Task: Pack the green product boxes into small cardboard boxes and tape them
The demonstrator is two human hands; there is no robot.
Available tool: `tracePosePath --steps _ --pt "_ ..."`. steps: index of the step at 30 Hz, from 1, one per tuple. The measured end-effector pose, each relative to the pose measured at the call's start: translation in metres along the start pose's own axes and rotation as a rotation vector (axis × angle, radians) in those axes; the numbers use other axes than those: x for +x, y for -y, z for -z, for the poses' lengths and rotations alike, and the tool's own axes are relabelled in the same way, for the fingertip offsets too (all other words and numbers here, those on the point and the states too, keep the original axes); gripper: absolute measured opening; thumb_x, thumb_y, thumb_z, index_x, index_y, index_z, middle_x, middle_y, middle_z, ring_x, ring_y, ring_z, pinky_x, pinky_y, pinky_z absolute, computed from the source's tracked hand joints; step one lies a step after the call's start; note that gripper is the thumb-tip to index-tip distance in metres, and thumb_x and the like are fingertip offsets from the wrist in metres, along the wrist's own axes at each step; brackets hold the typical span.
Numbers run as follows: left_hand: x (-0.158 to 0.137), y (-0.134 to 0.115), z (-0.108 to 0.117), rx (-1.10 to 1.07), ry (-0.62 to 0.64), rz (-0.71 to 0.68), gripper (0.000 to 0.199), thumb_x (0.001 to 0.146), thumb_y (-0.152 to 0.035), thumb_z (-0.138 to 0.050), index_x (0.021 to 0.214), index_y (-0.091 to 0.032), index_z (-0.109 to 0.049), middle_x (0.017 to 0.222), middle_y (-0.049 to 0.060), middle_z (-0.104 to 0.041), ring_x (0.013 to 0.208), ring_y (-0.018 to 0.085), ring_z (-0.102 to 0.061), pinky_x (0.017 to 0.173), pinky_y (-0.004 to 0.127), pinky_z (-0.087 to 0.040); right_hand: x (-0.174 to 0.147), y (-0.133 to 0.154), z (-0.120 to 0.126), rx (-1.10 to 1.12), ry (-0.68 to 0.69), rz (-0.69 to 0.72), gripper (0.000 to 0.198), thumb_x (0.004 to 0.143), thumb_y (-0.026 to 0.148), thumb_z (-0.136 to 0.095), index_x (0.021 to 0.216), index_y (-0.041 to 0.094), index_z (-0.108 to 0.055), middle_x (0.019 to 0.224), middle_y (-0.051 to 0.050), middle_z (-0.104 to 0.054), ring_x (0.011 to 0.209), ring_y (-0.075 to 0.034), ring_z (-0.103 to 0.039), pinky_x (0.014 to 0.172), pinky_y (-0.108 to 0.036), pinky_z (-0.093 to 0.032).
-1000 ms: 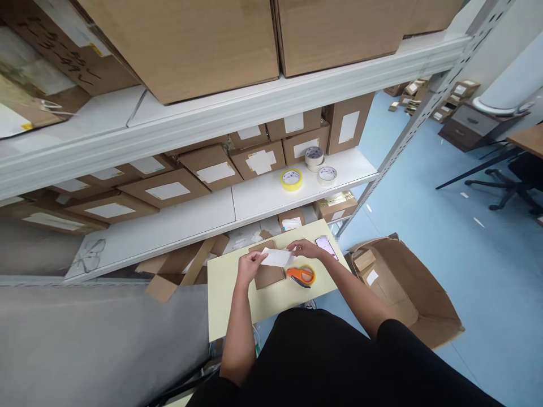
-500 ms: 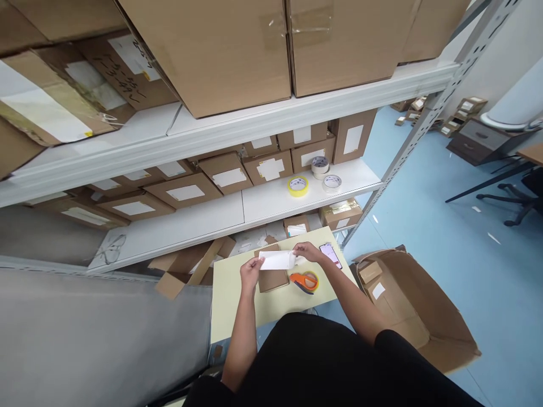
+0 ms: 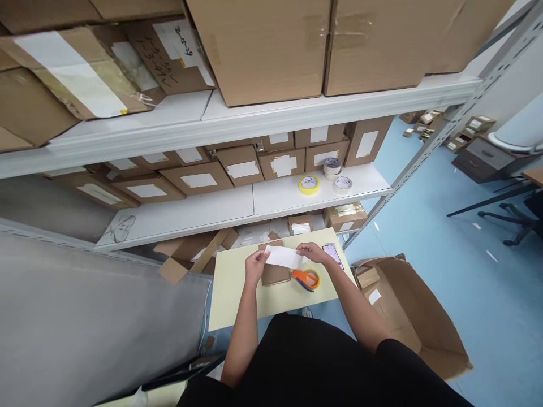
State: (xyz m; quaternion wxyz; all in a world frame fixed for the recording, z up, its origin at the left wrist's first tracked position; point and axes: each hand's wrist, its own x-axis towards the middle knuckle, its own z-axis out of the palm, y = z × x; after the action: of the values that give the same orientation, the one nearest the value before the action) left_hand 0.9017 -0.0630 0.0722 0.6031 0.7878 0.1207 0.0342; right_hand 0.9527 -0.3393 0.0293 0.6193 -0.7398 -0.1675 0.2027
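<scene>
A white paper label (image 3: 283, 257) is stretched between my two hands, above a flat brown cardboard box (image 3: 275, 275) on the pale yellow table (image 3: 233, 288). My left hand (image 3: 255, 265) pinches the label's left end. Its right end is pinched by my right hand (image 3: 311, 252). Just below the right hand lies an orange tape dispenser (image 3: 304, 279) with a yellow tape roll. A phone (image 3: 333, 256) with a lit screen rests at the table's right side. The label partly hides the box.
Behind the table, a metal shelf (image 3: 203, 209) carries several labelled boxes, a yellow tape roll (image 3: 309, 184) and white tape rolls (image 3: 342, 185). A large open carton (image 3: 436, 316) stands on the floor at right. Another open carton (image 3: 193, 257) lies left of the table.
The view has shifted a little. Both hands still hold the label, which now tilts down toward its right end and bows slightly.
</scene>
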Motion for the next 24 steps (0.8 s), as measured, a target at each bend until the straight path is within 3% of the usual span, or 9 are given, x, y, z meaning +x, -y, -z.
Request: tracePosePath --steps 2,7,9,12,14,17,20,24 --pt "0.000 0.004 0.004 -0.017 -0.013 0.017 0.036 0.075 -0.054 -0.077 0.081 -0.018 -0.079 0.077 0.003 -0.074 0.076 0.019 -0.065 0.071 0.028 -0.051 0.002 0.002 -0.001 -0.016 -0.013 0.005 0.037 0.087 0.057 -0.065 0.087 0.021 -0.075 0.088 -0.004 -0.074 0.081 -0.021 -0.065 0.071 -0.029 -0.050" --pt "0.005 0.017 0.021 -0.177 -0.220 0.067 0.043 0.071 -0.058 -0.080 0.083 -0.016 -0.078 0.084 0.003 -0.073 0.078 0.017 -0.065 0.073 0.028 -0.053 0.004 -0.008 0.008 -0.039 -0.160 -0.063 0.037 0.087 0.054 -0.061 0.088 0.020 -0.074 0.081 -0.003 -0.072 0.071 -0.019 -0.062 0.065 -0.028 -0.050" --pt "0.008 0.020 0.029 -0.193 -0.246 0.056 0.044 0.065 -0.056 -0.085 0.083 -0.016 -0.079 0.089 0.004 -0.074 0.079 0.016 -0.065 0.072 0.027 -0.053 0.003 -0.016 0.012 -0.030 -0.217 -0.081 0.035 0.087 0.051 -0.061 0.092 0.019 -0.075 0.085 -0.005 -0.073 0.072 -0.019 -0.064 0.069 -0.030 -0.052" --pt "0.010 0.022 0.033 -0.222 -0.232 0.136 0.047 0.064 -0.054 -0.087 0.088 -0.014 -0.079 0.081 0.004 -0.073 0.070 0.015 -0.064 0.063 0.026 -0.052 0.000 -0.026 0.011 -0.100 -0.293 -0.115 0.036 0.084 0.040 -0.063 0.111 0.019 -0.075 0.109 -0.010 -0.075 0.078 -0.020 -0.066 0.080 -0.036 -0.055" --pt "0.006 0.022 0.029 -0.297 -0.224 0.215 0.046 0.066 -0.049 -0.088 0.093 -0.013 -0.078 0.080 0.006 -0.075 0.067 0.015 -0.067 0.059 0.026 -0.054 -0.003 -0.028 0.004 -0.167 -0.339 -0.127 0.047 0.082 0.032 -0.065 0.127 0.021 -0.070 0.134 -0.012 -0.067 0.080 -0.019 -0.066 0.086 -0.039 -0.056" --pt "-0.007 0.023 0.018 -0.440 -0.151 0.307 0.035 0.071 -0.033 -0.088 0.098 -0.015 -0.075 0.097 0.011 -0.079 0.084 0.020 -0.075 0.069 0.028 -0.061 -0.011 -0.021 -0.016 -0.171 -0.399 -0.084 0.054 0.083 0.027 -0.062 0.137 0.025 -0.063 0.151 -0.013 -0.054 0.085 -0.017 -0.067 0.090 -0.040 -0.056" --pt "-0.022 0.022 0.004 -0.533 -0.030 0.385 0.023 0.080 -0.025 -0.080 0.100 -0.017 -0.073 0.110 0.015 -0.078 0.102 0.025 -0.076 0.086 0.035 -0.064 -0.021 -0.003 -0.043 -0.061 -0.371 -0.027 0.044 0.087 0.030 -0.058 0.130 0.026 -0.067 0.141 -0.010 -0.062 0.095 -0.019 -0.068 0.087 -0.037 -0.057" --pt "-0.040 0.009 -0.018 -0.624 -0.050 0.438 0.016 0.088 -0.018 -0.070 0.104 -0.018 -0.072 0.115 0.016 -0.076 0.111 0.027 -0.074 0.097 0.038 -0.062 -0.035 0.028 -0.077 0.141 -0.300 -0.024 0.032 0.088 0.040 -0.064 0.113 0.023 -0.073 0.113 -0.008 -0.074 0.094 -0.021 -0.069 0.087 -0.036 -0.056"
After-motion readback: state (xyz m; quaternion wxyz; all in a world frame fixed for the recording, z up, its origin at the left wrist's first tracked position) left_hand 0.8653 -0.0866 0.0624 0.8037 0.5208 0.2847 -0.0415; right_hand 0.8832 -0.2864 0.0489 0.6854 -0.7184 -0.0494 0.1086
